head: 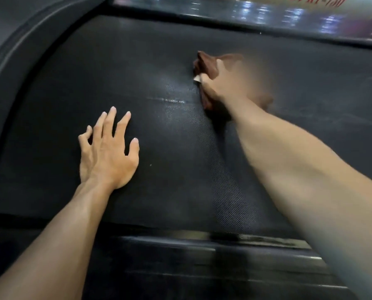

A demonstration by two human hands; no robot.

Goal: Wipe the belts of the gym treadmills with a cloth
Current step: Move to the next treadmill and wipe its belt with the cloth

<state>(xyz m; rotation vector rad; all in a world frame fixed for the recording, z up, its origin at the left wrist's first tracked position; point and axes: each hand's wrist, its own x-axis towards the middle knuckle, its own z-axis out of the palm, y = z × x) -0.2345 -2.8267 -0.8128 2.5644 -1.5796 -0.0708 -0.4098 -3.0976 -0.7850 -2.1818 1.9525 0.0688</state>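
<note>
Left hand (pixel 107 152) lies spread flat mid-belt (pixel 169 169); right hand (pixel 226 83) pinches brown cloth (pixel 206 61) near far edge.

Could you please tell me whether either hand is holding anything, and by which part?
The right hand holds a brown cloth bunched under its palm on the belt; motion blur hides the exact grip. The left hand holds nothing, resting flat on the belt.

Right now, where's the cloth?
Head view: the dark brown cloth is right of centre on the black textured treadmill belt, bunched under the right hand, far from the left hand lying flat lower left.
</note>
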